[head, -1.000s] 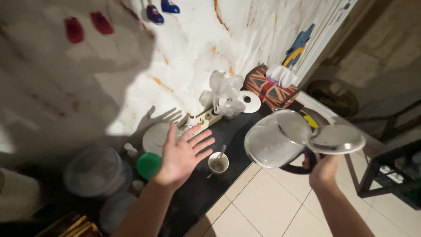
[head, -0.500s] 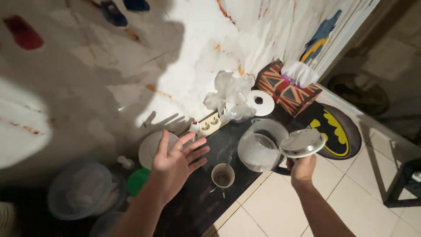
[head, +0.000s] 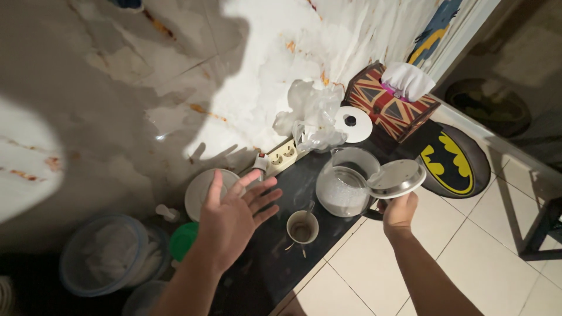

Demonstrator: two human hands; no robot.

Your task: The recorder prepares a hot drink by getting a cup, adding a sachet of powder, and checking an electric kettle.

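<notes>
Above the dark counter [head: 263,269], right hand [head: 399,209] grips the glass kettle [head: 345,184] by its handle, lid open. Fragile, probably heavy: hold the handle. Left hand [head: 231,219] hovers spread, empty, near the cup [head: 302,226].

We have one view only, from a camera worn on the head; it looks steeply down at the dark counter [head: 281,257] against the pale wall [head: 117,88]. Both forearms reach in from below; the tiled floor [head: 468,246] lies to the right.

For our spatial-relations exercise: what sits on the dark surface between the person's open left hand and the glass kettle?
In the head view, a small cup with a spoon in it stands between the left hand and the glass kettle.
</notes>
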